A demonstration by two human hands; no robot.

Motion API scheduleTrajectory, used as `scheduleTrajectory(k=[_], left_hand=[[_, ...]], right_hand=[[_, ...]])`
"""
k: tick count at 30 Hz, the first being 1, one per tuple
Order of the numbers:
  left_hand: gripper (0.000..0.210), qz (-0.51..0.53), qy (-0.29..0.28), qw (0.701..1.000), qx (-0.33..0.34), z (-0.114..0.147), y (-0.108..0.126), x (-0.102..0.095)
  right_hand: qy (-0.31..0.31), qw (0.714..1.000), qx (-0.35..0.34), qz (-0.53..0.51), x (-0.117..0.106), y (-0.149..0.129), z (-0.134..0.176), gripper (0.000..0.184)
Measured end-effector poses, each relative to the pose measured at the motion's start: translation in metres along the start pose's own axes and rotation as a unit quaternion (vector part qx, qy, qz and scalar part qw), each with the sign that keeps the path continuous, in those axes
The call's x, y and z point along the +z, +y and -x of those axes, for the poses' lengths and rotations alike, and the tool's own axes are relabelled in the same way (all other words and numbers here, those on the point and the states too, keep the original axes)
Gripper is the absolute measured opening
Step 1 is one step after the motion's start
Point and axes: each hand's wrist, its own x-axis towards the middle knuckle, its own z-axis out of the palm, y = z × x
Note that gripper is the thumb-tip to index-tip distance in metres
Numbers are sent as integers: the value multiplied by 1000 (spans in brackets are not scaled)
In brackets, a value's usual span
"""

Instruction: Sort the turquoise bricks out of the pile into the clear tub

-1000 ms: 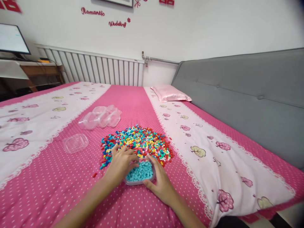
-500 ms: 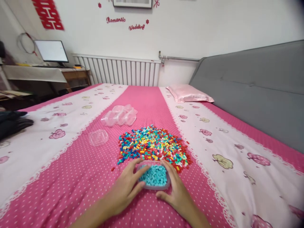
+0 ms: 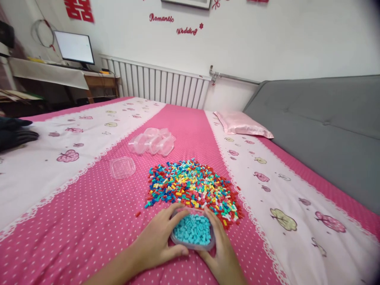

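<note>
A small clear plastic container (image 3: pixel 210 246) full of turquoise toy bricks (image 3: pixel 193 229) rests on the pink dotted bedspread, close in front of me. My left hand (image 3: pixel 163 233) curves round its left side, fingers at the far rim and thumb along the near edge. On the other side my right hand (image 3: pixel 222 247) grips the right wall, with its thumb at the near corner. Just beyond the container spreads a pile of mixed small toy bricks (image 3: pixel 192 186) in red, blue, yellow, white and green. Part of the container's rim is hidden by my fingers.
A clear plastic lid (image 3: pixel 122 168) lies left of the pile. Behind it sit several clear plastic containers (image 3: pixel 152 141). One red brick (image 3: pixel 138 214) lies apart on the left. A pink pillow (image 3: pixel 242 124) is by the grey headboard (image 3: pixel 320 118); a dark glove (image 3: pixel 18 132) is at far left.
My right hand has closed in on the container's right side, its thumb now against the near edge. My left thumb has moved to the near edge. The camera view has tilted.
</note>
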Motion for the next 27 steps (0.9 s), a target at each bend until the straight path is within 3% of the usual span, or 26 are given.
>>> scheduleTrajectory(k=[2, 8, 13, 15, 17, 19, 21, 24, 27], left_hand=[[83, 2, 3, 1000, 0, -1, 0, -1], [56, 3, 1, 1000, -11, -4, 4, -2], [91, 14, 27, 1000, 0, 4, -1, -1], [90, 26, 66, 997, 14, -1, -8, -9], [75, -3, 116, 993, -2, -16, -19, -24], [48, -127, 130, 979, -96, -41, -34, -40], [36, -176, 140, 964, -142, -68, -49, -51], [20, -225, 139, 949, -173, -101, -66, -53], [14, -258, 140, 937, -190, -114, -73, -44]], right_hand=[[5, 1000, -11, 8, 0, 0, 0, 76], [-3, 1000, -3, -1, -1, -1, 0, 75], [0, 1000, -1, -2, -1, 0, 1, 73], [-1, 1000, 1, -4, 0, 0, 0, 74], [0, 1000, 3, -5, 0, 0, 0, 75], [1, 1000, 2, -6, 1, 1, -1, 75], [4, 1000, -2, -6, 2, 0, -1, 75], [5, 1000, -2, -5, 2, -1, -2, 76], [3, 1000, 2, -3, 1, -3, -3, 77]])
